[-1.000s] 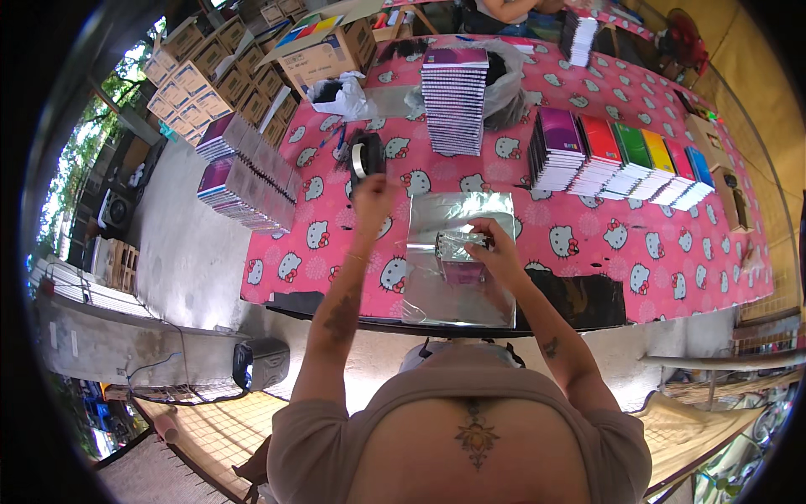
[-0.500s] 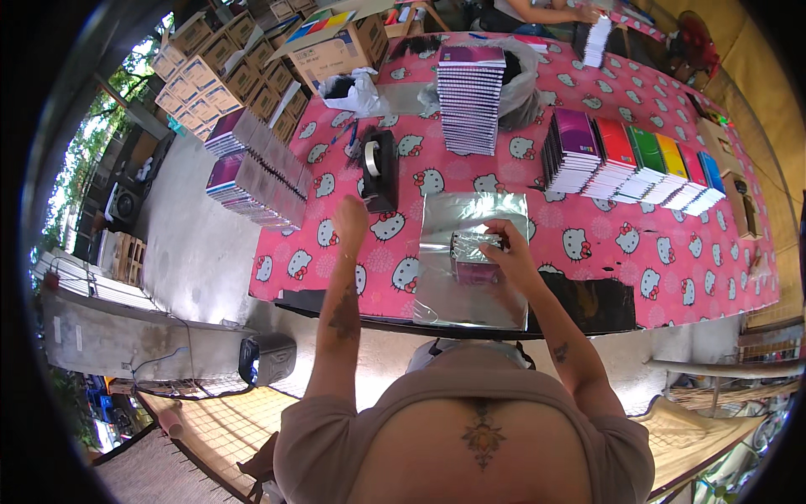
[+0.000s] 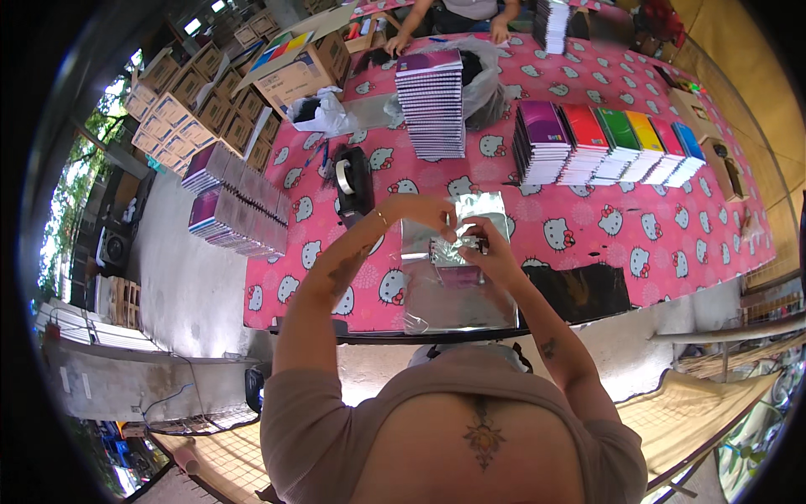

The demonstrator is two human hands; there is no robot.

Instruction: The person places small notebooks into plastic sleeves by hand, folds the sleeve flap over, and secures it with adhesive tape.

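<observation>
We are holding a small purple notebook (image 3: 457,252) up over a sheet of clear, shiny wrapping film (image 3: 457,286) that is lying on the near edge of the pink patterned table (image 3: 672,227). Our left hand (image 3: 424,214) is pinching at the top of the notebook, fingers closed on it or on a flap of film; which one we cannot tell. Our right hand (image 3: 491,252) is gripping its right side with fingers curled shut. The film is looking slippery and creased, so we are judging that it could slide off the table edge or fold crookedly if our hold is uneven, and a loose pinch could let the notebook drop. Just left of our hands, the black tape dispenser (image 3: 351,181) is sitting within reach. Beyond it, a tall stack of notebooks (image 3: 432,105) is standing, with a row of coloured notebook stacks (image 3: 609,143) to the right, both well apart from our hands. Cardboard boxes (image 3: 210,109) are crowding the far left, and another person's hands (image 3: 403,40) are resting at the far edge.
</observation>
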